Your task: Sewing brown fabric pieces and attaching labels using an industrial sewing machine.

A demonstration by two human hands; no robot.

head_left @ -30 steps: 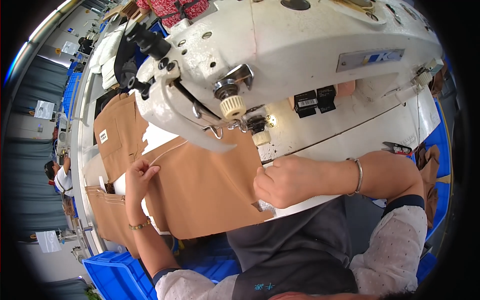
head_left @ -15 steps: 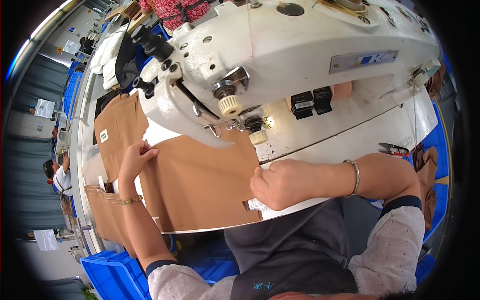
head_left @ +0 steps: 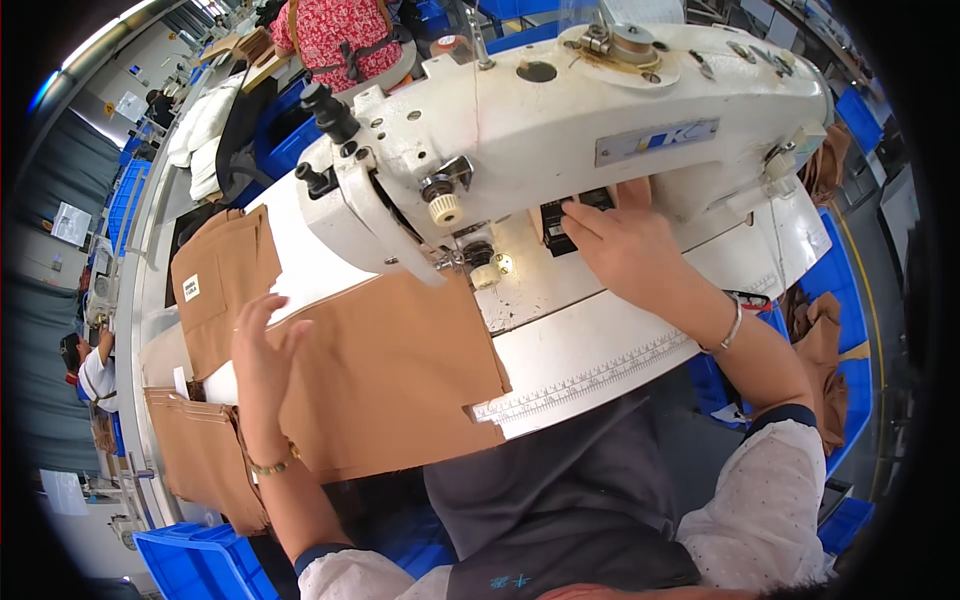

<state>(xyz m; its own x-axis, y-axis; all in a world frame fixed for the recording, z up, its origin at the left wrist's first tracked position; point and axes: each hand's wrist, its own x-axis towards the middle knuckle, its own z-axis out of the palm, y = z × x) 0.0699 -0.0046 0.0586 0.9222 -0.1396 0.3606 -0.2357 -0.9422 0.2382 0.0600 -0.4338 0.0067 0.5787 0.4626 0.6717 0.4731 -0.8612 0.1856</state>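
Observation:
Fingers parted, my left hand (head_left: 265, 350) is raised at the left edge of a large brown fabric panel (head_left: 400, 370) and holds nothing. The panel lies across the white sewing machine (head_left: 500, 130) bed, one edge near the needle area. My right hand (head_left: 635, 248) reaches under the machine's arm with fingers stretched out. Its fingertips touch a small stack of black labels (head_left: 556, 240) on the bed; the thumb is hidden. Beside it lies a second black stack (head_left: 598, 198), partly covered by the hand.
A printed ruler strip (head_left: 590, 370) runs along the front table edge. Brown pocketed pieces (head_left: 205, 430) lie at the left. Thread snips (head_left: 750, 300) rest beyond my right wrist. Blue crates (head_left: 200, 560) with fabric stand on both sides. A person in red (head_left: 340, 40) sits behind the machine.
My right hand has left the front edge of the panel and moved up and right to the black labels. My left hand has let go of the fabric and its fingers have spread. The view has shifted.

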